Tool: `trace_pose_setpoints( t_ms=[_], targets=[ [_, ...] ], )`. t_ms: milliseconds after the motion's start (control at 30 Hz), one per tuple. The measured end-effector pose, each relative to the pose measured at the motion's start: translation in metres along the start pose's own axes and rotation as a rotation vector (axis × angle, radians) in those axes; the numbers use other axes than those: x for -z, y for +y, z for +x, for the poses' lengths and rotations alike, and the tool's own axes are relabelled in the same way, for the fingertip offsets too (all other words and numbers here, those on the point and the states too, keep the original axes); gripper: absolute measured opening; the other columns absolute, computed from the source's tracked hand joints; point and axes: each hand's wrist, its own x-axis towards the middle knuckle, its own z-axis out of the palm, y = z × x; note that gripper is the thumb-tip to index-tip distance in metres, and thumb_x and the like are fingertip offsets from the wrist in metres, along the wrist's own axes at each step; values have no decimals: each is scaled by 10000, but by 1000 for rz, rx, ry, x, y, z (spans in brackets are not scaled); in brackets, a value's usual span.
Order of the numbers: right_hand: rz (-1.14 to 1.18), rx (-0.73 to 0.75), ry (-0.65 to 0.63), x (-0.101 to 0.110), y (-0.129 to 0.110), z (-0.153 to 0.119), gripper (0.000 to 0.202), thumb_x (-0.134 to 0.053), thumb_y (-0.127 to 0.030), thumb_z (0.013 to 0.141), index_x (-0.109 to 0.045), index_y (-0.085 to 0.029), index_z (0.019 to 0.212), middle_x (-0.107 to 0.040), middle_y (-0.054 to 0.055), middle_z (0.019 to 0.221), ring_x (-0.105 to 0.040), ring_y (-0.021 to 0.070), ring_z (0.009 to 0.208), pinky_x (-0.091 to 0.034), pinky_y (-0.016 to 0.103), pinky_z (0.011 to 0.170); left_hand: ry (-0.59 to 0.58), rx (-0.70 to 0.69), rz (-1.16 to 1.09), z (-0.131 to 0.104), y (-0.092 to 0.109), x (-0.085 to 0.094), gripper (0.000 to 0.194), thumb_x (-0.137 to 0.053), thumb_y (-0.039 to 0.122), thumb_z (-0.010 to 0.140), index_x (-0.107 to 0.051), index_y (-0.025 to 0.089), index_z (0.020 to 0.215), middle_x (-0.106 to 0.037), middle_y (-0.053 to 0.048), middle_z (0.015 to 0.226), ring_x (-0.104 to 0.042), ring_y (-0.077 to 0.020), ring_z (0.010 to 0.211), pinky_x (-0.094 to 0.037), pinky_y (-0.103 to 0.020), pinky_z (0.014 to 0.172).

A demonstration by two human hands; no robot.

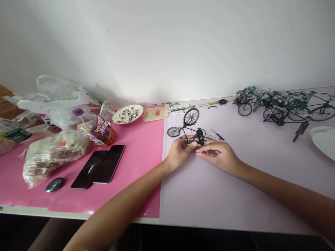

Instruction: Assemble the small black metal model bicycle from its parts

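A small black model bicycle frame (193, 134) is held over the lilac part of the table. My left hand (180, 153) is closed round its lower part, thumb on top. One spoked wheel (191, 116) stands up at the frame's far end, and another wheel (173, 131) is at its left. My right hand (218, 153) touches the near right side of the model, its thumb and fingertips pinched together on something too small to make out. A thin black screwdriver (218, 134) and tiny parts lie just beyond my right hand.
Several finished model bicycles (285, 104) stand at the back right, near a white plate (324, 139). On the pink side are a plate of small pieces (128, 114), a beige tray (155, 114), a drink bottle (95, 129), two phones (90, 169), a mouse (55, 184) and plastic bags (56, 150).
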Motion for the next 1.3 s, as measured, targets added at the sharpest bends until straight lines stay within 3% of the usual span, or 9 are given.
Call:
trace_pose_setpoints(
  t_ms=[167, 367, 567, 733, 1300],
  targets=[
    [-1, 1, -13, 1, 0, 0, 173, -738, -376, 933, -815, -245, 850, -633, 12, 698, -482, 124, 564, -428, 279, 532, -19, 14, 4, -1, 0, 1, 648, -791, 629, 822, -644, 127, 1206, -754, -161, 1170, -752, -276, 1012, -608, -383, 884],
    [15, 45, -22, 2, 5, -1, 119, -750, -315, 932, -835, -253, 877, -554, -12, 660, -475, 115, 569, -421, 276, 548, -19, 8, 26, 0, -1, 1, 685, -798, 650, 803, -647, 108, 1194, -744, -177, 1194, -744, -273, 1032, -607, -364, 883],
    [40, 101, 15, 1, 9, -3, 107, -780, -245, 906, -844, -300, 971, -579, -6, 772, -473, 109, 596, -418, 282, 559, -19, 55, -15, 0, -1, 1, 742, -800, 658, 796, -589, 113, 1253, -795, -149, 1017, -779, -272, 944, -623, -384, 856],
    [30, 125, 26, 2, 10, -2, 150, -791, -209, 893, -840, -318, 984, -511, -19, 769, -481, 114, 626, -420, 285, 578, 8, 43, 74, -1, -1, 1, 735, -789, 650, 816, -603, 103, 1269, -798, -144, 990, -782, -248, 878, -614, -330, 780],
    [20, 40, 16, 5, 7, 0, 34, -789, -286, 898, -819, -282, 882, -531, -8, 774, -501, 125, 627, -448, 306, 606, -15, 31, 8, -2, 6, 0, 724, -800, 660, 793, -607, 107, 1217, -793, -139, 1005, -775, -261, 945, -618, -363, 851]
  ],
)
